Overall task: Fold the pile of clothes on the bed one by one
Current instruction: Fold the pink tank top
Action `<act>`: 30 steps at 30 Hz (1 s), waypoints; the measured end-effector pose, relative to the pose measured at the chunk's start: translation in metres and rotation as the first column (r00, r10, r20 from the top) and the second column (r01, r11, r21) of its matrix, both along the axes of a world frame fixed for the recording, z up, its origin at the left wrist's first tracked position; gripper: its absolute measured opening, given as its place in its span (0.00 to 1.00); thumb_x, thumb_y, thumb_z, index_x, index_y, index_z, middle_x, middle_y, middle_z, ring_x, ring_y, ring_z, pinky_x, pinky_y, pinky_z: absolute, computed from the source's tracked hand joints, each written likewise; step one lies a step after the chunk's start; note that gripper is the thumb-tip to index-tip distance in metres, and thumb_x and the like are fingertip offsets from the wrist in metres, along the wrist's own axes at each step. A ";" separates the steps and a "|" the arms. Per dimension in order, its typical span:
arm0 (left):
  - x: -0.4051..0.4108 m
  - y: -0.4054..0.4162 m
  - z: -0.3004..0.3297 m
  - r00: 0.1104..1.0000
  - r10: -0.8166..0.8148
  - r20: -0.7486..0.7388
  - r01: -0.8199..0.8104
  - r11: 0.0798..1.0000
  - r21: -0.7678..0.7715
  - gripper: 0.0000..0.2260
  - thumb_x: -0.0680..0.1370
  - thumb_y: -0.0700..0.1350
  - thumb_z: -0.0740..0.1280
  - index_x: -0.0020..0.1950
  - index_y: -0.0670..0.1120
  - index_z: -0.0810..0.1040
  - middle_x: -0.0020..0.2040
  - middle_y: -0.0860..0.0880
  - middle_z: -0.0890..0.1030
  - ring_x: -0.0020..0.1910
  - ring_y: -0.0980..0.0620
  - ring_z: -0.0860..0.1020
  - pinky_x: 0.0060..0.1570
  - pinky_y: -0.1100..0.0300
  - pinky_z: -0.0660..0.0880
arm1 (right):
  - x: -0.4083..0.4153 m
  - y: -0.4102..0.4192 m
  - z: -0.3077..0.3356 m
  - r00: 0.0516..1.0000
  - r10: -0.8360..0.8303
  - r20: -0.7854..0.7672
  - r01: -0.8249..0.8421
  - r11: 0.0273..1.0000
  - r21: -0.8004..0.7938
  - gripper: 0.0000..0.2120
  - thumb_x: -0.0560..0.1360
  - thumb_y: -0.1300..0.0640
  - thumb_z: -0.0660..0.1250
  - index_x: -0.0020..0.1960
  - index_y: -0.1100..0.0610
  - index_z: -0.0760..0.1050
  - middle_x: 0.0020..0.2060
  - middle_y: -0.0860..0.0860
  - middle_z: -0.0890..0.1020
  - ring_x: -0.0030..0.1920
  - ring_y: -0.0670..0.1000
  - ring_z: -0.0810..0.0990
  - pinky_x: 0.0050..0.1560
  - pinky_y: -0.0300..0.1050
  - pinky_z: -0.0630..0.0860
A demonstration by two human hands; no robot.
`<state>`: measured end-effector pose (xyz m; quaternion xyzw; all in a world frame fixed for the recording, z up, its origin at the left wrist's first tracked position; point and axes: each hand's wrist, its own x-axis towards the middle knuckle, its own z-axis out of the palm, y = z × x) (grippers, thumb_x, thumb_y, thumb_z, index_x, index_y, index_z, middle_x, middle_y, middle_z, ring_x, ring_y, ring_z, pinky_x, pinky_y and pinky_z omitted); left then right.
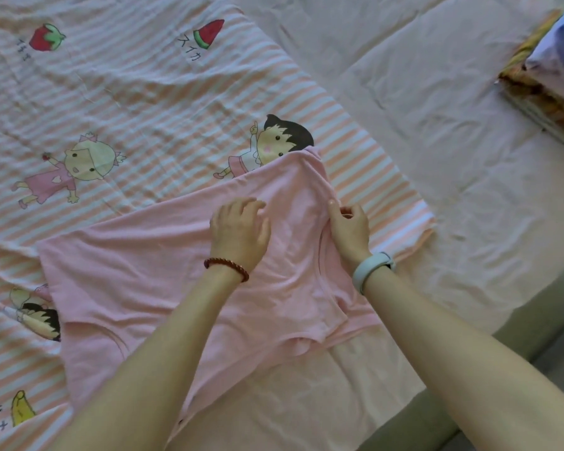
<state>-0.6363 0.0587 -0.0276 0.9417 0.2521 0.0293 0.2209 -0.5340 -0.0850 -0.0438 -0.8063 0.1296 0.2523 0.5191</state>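
The pink shirt [163, 288] is lying mid-bed. The left hand [240, 229] is pressing it, fingers loosely bent, gripping nothing; the right hand [349, 227], at three o'clock, is pinching its edge. Uneven pulling could be bunching the fold crooked.

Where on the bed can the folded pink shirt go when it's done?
Bare sheet lies open between the pink T-shirt and the folded stack at the far right corner. The striped cartoon blanket beyond is also bare. It is crowded around both hands.
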 end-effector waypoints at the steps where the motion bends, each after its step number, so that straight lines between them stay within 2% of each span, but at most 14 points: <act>1: 0.021 0.006 0.004 1.000 0.008 -0.009 -0.008 0.998 -0.067 0.15 0.76 0.48 0.60 0.58 0.43 0.78 0.58 0.43 0.77 0.59 0.41 0.73 0.59 0.47 0.67 | -0.001 -0.001 0.000 1.000 -0.028 0.006 0.028 0.999 0.037 0.08 0.76 0.54 0.63 0.43 0.58 0.68 0.35 0.46 0.70 0.35 0.45 0.69 0.38 0.38 0.67; 3: 0.061 0.014 0.010 1.000 0.031 0.003 -0.030 0.979 -0.200 0.15 0.78 0.48 0.61 0.63 0.44 0.75 0.61 0.45 0.75 0.63 0.46 0.70 0.61 0.52 0.66 | -0.005 -0.003 -0.001 0.997 -0.062 0.041 0.058 0.994 0.096 0.07 0.75 0.60 0.63 0.40 0.57 0.66 0.33 0.46 0.68 0.34 0.44 0.67 0.37 0.36 0.66; 5: 0.095 0.020 0.014 0.997 0.072 -0.027 -0.077 0.944 -0.320 0.14 0.80 0.48 0.60 0.63 0.45 0.75 0.59 0.50 0.75 0.58 0.51 0.73 0.58 0.59 0.67 | -0.009 -0.006 -0.002 0.996 -0.054 0.069 0.044 0.989 0.142 0.10 0.74 0.64 0.62 0.38 0.54 0.65 0.33 0.46 0.68 0.33 0.43 0.66 0.36 0.34 0.65; 6: 0.109 0.020 0.016 0.996 0.066 -0.056 -0.081 0.933 -0.352 0.13 0.80 0.49 0.59 0.60 0.46 0.76 0.54 0.51 0.75 0.51 0.53 0.74 0.52 0.63 0.67 | -0.011 -0.008 -0.002 0.997 -0.039 0.073 0.027 0.986 0.163 0.11 0.74 0.66 0.61 0.37 0.53 0.64 0.33 0.46 0.68 0.32 0.43 0.66 0.35 0.33 0.66; 8: 0.131 0.020 0.016 0.988 -0.034 -0.149 -0.020 0.939 -0.344 0.11 0.79 0.50 0.59 0.47 0.46 0.77 0.42 0.48 0.72 0.36 0.55 0.68 0.36 0.63 0.62 | -0.013 -0.011 -0.002 0.998 -0.008 0.068 -0.006 0.977 0.212 0.12 0.73 0.69 0.59 0.38 0.52 0.65 0.33 0.46 0.69 0.32 0.43 0.66 0.35 0.31 0.67; 10: 0.144 0.017 0.018 0.967 -0.137 -0.214 0.061 0.943 -0.327 0.17 0.78 0.52 0.61 0.37 0.41 0.75 0.33 0.47 0.67 0.32 0.52 0.64 0.31 0.61 0.57 | -0.013 -0.014 -0.002 0.998 0.013 0.057 -0.028 0.964 0.265 0.13 0.73 0.69 0.58 0.41 0.51 0.66 0.35 0.46 0.71 0.34 0.43 0.68 0.36 0.30 0.68; 12: 0.152 0.016 0.018 0.940 -0.167 -0.298 0.056 0.936 -0.347 0.15 0.77 0.52 0.62 0.35 0.44 0.75 0.31 0.50 0.69 0.35 0.52 0.68 0.34 0.63 0.60 | -0.012 -0.016 -0.002 0.998 0.038 0.043 -0.049 0.948 0.315 0.12 0.73 0.68 0.60 0.42 0.51 0.67 0.36 0.47 0.71 0.36 0.45 0.69 0.37 0.33 0.68; 15: 0.160 0.023 0.014 0.929 -0.166 -0.331 0.043 0.936 -0.349 0.06 0.77 0.51 0.64 0.44 0.51 0.78 0.38 0.58 0.74 0.46 0.55 0.73 0.41 0.65 0.66 | -0.010 -0.015 -0.001 0.998 0.067 0.012 -0.067 0.940 0.334 0.06 0.76 0.59 0.64 0.42 0.53 0.69 0.34 0.45 0.70 0.34 0.43 0.67 0.37 0.34 0.67; 18: 0.170 0.022 0.018 0.940 -0.199 -0.278 0.089 0.928 -0.361 0.05 0.77 0.46 0.65 0.47 0.47 0.79 0.37 0.56 0.76 0.42 0.56 0.72 0.37 0.69 0.66 | -0.007 -0.013 -0.004 0.994 0.098 0.041 -0.105 0.958 0.266 0.09 0.77 0.58 0.62 0.39 0.51 0.68 0.32 0.44 0.70 0.33 0.42 0.68 0.38 0.35 0.67; 21: 0.178 0.018 0.021 0.931 -0.235 -0.280 0.131 0.929 -0.345 0.04 0.77 0.45 0.64 0.48 0.48 0.79 0.38 0.52 0.76 0.44 0.53 0.73 0.40 0.64 0.68 | -0.006 -0.012 -0.006 0.993 0.116 0.036 -0.121 0.967 0.224 0.07 0.76 0.62 0.59 0.42 0.51 0.69 0.32 0.45 0.72 0.32 0.41 0.70 0.37 0.34 0.67; 23: 0.181 0.018 0.013 0.926 -0.241 -0.289 0.152 0.942 -0.298 0.03 0.78 0.47 0.64 0.45 0.52 0.77 0.36 0.54 0.75 0.46 0.49 0.75 0.46 0.59 0.72 | -0.004 -0.013 -0.008 0.994 0.100 0.040 -0.106 0.972 0.208 0.05 0.76 0.63 0.58 0.46 0.54 0.69 0.32 0.44 0.72 0.31 0.39 0.70 0.35 0.31 0.66; 25: 0.180 0.019 0.002 0.928 -0.218 -0.303 0.154 0.963 -0.223 0.04 0.77 0.50 0.62 0.44 0.56 0.76 0.39 0.51 0.76 0.49 0.46 0.76 0.53 0.52 0.73 | -0.001 -0.016 -0.009 0.996 0.080 0.050 -0.088 0.977 0.193 0.06 0.77 0.64 0.57 0.48 0.54 0.70 0.34 0.43 0.72 0.35 0.41 0.71 0.38 0.35 0.67; 27: 0.177 0.015 -0.004 0.945 -0.161 -0.283 0.132 0.984 -0.120 0.07 0.78 0.51 0.60 0.48 0.55 0.77 0.44 0.52 0.77 0.52 0.47 0.76 0.52 0.54 0.72 | 0.002 -0.020 -0.011 0.996 0.078 0.035 -0.083 0.980 0.178 0.08 0.77 0.64 0.57 0.51 0.56 0.72 0.37 0.43 0.74 0.40 0.46 0.73 0.42 0.37 0.67; 30: 0.175 0.003 -0.009 0.974 -0.098 -0.204 0.096 0.995 -0.019 0.10 0.79 0.49 0.59 0.53 0.49 0.79 0.49 0.51 0.79 0.54 0.48 0.75 0.46 0.61 0.64 | 0.004 -0.027 -0.013 0.994 0.113 0.007 -0.114 0.987 0.112 0.10 0.77 0.64 0.57 0.54 0.58 0.74 0.42 0.44 0.75 0.47 0.48 0.75 0.47 0.38 0.70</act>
